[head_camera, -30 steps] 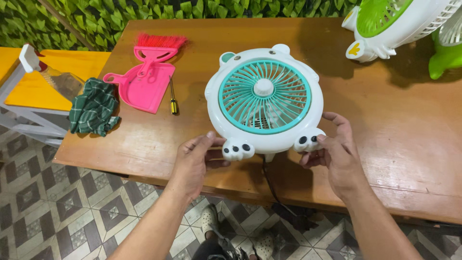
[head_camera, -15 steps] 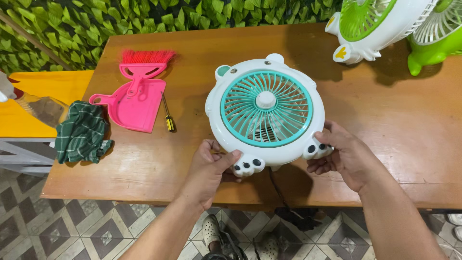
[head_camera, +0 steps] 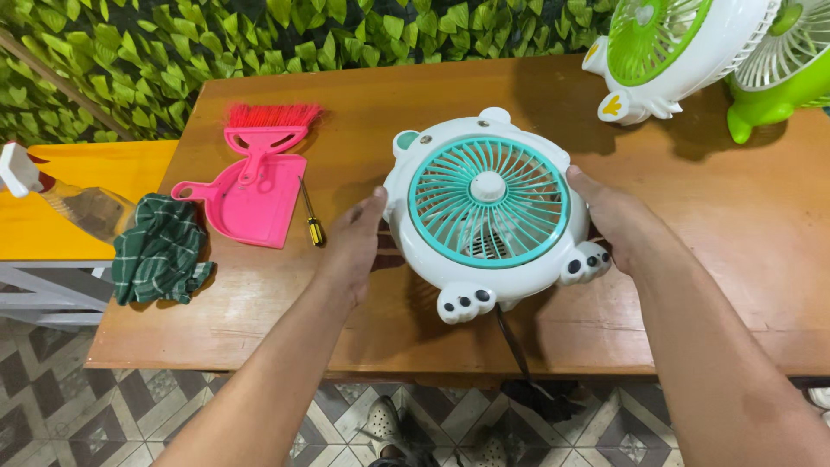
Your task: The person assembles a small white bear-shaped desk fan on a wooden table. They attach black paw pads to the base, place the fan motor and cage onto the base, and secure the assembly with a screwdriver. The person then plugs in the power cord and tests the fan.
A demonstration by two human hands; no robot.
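Right now two bare hands hold a small round fan [head_camera: 487, 212] between them. The fan is white with a teal grille, little ears on top and two paw-shaped feet at the bottom. It sits near the front edge of the brown wooden table [head_camera: 709, 251], tipped back a bit so its face looks up.

The left hand [head_camera: 353, 246] is flat against the fan's left side. Its fingers lie close together and the thumb points up at the fan's rim. The right hand [head_camera: 616, 218] is pressed on the fan's right side, with its fingers stretched out along the rim, just above one paw foot. Both hands are open and pushing in, not pinching.

A dark cord [head_camera: 512, 342] hangs down from under the fan, over the table edge.

To the left of the fan lies a small screwdriver [head_camera: 309, 214] with a yellow and black handle. Just beside it is a pink dustpan [head_camera: 255, 203] with a pink brush [head_camera: 270, 130] lying on it; the brush has red bristles. Farther left, a green checked cloth [head_camera: 160, 251] hangs over the table corner. A clear spray bottle [head_camera: 65, 195] lies on a yellow bench [head_camera: 52, 238] next to the table.

At the far right corner stand a white fan with a green grille [head_camera: 670, 52] and a green fan [head_camera: 782, 73]. A wall of green leaves [head_camera: 173, 52] is behind the table.
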